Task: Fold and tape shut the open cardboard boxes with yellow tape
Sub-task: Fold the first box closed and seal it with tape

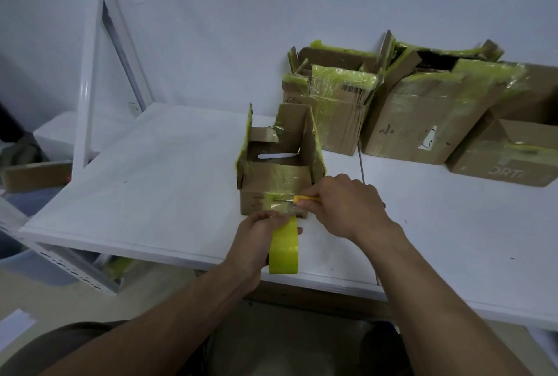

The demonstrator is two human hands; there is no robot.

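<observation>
A small cardboard box stands on the white table, its far flaps still upright and its near flap folded down under yellow tape. My left hand grips a roll of yellow tape just in front of the box, with a strip running up onto the box's front face. My right hand holds a yellow-handled cutter whose blade lies against the taped front of the box.
Three larger cardboard boxes wrapped in yellow tape stand at the back right: one behind the small box, one beside it, one at the far right. A white metal rack frame rises at the left. A seam splits the tabletop.
</observation>
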